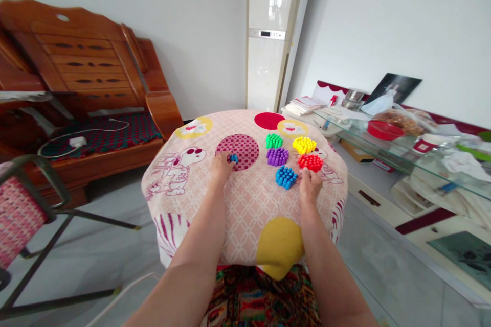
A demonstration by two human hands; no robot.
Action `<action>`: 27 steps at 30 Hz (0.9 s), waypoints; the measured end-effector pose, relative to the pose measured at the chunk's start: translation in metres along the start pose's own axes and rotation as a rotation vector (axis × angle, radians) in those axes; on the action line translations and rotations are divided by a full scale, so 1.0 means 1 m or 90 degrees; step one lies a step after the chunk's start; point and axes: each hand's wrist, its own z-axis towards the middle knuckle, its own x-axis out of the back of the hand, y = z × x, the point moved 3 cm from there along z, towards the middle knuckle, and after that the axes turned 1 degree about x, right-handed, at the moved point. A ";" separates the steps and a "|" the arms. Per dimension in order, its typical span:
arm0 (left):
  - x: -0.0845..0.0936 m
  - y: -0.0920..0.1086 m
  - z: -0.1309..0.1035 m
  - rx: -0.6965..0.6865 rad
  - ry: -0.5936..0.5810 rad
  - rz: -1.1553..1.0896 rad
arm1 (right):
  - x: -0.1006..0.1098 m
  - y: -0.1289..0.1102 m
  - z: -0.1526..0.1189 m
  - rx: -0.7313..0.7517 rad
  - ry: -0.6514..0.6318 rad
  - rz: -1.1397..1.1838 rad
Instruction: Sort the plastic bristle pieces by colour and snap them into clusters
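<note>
On the patterned tablecloth (pixel 245 204) stand groups of small pegs: green (pixel 273 140), purple (pixel 277 156), blue (pixel 286 177), yellow (pixel 304 145) and red (pixel 310 162). My left hand (pixel 221 164) is closed at the dark red dotted circle, its fingertips against a few small blue pieces (pixel 233 158). Beside the near edge of the red group is my right hand (pixel 310 182), its fingers pinched together at the red pegs. Whatever lies between the right fingertips is too small to make out.
A wooden bench (pixel 88 66) with a woven cushion stands at the left, near a metal-framed chair (pixel 19 209). Behind the table is a tall white appliance (pixel 266 61). A glass-topped cabinet (pixel 418 163) at the right holds papers, a red bowl (pixel 384 130) and a photo.
</note>
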 end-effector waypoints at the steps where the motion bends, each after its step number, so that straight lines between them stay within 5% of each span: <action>1: -0.001 0.001 0.000 -0.006 -0.003 0.011 | 0.000 -0.001 0.000 0.002 0.000 -0.003; 15: -0.017 0.058 -0.032 -0.179 -0.077 -0.103 | 0.001 -0.005 -0.001 0.007 0.001 -0.008; 27: -0.029 0.107 -0.063 -0.242 -0.160 -0.136 | 0.000 -0.002 -0.001 0.010 0.002 -0.003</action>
